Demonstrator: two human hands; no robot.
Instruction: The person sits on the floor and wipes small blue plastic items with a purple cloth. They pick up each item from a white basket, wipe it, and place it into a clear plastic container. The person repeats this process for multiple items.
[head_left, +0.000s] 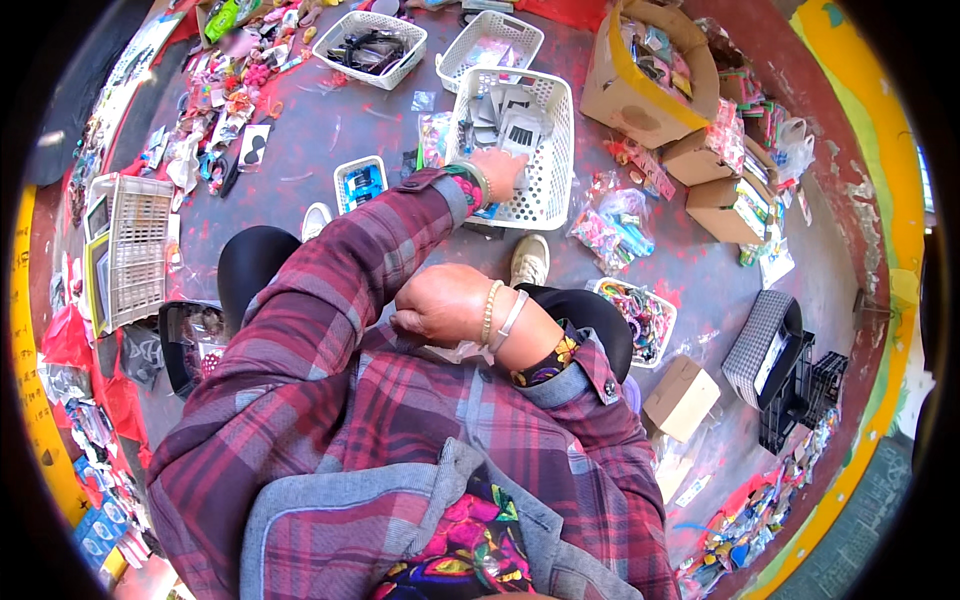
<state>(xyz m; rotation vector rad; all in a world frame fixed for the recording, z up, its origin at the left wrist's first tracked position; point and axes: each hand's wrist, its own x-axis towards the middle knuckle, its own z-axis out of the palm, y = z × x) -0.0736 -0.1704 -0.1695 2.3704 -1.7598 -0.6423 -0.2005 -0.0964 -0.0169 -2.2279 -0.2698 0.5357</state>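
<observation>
The largest white basket is smooth plastic (faintly glossy), the yellow-edged carton matt cardboard, the shirt cloth.

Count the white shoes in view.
2. One shoe is just lower left of the small basket holding blue items; another shoe is below the large white basket. More may be hidden.

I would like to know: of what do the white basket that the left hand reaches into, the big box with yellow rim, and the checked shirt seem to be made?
Basket: likely plastic, smooth and slightly glossy; its thin walls have regular, moulded-looking holes.
Box: apparently cardboard, matt, by its flat, dull brown panels.
Shirt: matt woven cloth, by its soft creases; fibre unclear.
</observation>
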